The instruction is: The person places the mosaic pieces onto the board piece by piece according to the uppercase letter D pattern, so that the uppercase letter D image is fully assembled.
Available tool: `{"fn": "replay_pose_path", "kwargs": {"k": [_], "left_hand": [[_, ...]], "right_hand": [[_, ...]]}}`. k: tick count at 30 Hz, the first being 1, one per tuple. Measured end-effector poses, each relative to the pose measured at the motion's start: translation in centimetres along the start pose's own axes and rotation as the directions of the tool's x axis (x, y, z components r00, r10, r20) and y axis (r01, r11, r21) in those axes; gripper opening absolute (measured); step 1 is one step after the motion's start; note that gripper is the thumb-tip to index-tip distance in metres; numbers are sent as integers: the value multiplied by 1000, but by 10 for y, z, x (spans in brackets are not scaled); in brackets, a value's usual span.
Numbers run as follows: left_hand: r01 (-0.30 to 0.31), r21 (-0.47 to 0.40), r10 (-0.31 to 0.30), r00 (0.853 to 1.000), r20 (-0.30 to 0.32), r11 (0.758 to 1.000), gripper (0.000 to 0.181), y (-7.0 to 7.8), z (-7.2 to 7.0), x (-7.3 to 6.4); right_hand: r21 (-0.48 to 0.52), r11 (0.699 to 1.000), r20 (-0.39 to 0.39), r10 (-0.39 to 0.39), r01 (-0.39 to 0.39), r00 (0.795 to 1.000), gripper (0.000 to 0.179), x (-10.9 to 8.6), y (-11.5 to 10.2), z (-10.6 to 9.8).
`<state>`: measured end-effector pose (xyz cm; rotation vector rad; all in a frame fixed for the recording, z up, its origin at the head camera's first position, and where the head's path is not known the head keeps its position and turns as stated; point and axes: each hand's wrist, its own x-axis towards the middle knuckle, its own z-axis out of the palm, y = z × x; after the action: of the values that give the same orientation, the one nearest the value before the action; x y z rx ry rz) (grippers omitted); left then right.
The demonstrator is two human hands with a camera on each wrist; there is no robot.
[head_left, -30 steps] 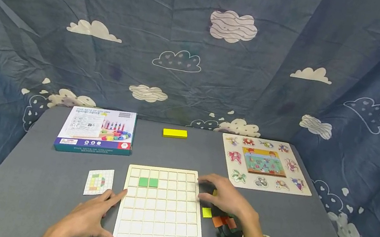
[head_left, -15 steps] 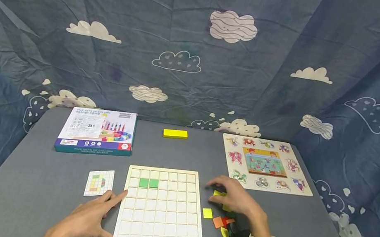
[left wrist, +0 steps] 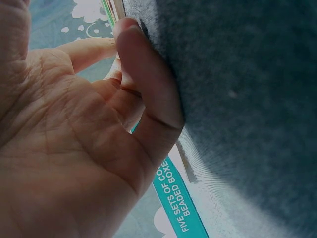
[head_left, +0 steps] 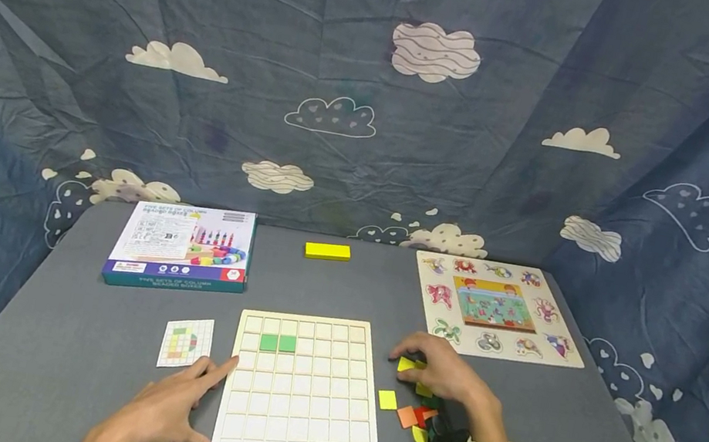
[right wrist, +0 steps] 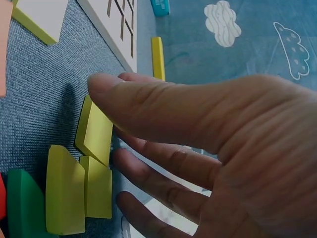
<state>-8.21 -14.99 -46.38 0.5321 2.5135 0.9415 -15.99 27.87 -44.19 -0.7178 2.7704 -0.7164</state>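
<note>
A pale gridded board point(head_left: 301, 415) lies on the table with two green square tiles point(head_left: 278, 343) side by side in its second row. My left hand point(head_left: 165, 404) rests along the board's left edge, index fingertip and thumb tip at the rim. To the right of the board, my right hand point(head_left: 442, 369) hovers low around a yellow square tile point(head_left: 405, 366). In the right wrist view the thumb point(right wrist: 138, 101) overlaps that tile's top, while the other fingers spread along its far side. More yellow tiles point(right wrist: 99, 191) and a green piece point(right wrist: 25, 203) lie beside it.
A small pattern card point(head_left: 186, 343) lies left of the board. Behind stand a beaded-boxes package point(head_left: 180, 251), a yellow block point(head_left: 327, 251) and a sea-animal puzzle board point(head_left: 428, 327). Orange tiles point(head_left: 406, 417), a yellow tile point(head_left: 387, 399) and a yellow curved piece point(head_left: 420, 438) lie near my right wrist.
My right hand has moved right, away from the board's edge, and lowered around the yellow tile, uncovering more loose pieces. The left hand keeps its place on the board.
</note>
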Motion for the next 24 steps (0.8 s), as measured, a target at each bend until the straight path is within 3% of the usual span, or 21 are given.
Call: {"fn": "replay_pose_path", "kwargs": {"k": [24], "left_hand": [[4,0,-4,1000,-16,1000,121,0,1,-1]], "right_hand": [[17,999,39,28,-29,999,24,-1,4,2]]}}
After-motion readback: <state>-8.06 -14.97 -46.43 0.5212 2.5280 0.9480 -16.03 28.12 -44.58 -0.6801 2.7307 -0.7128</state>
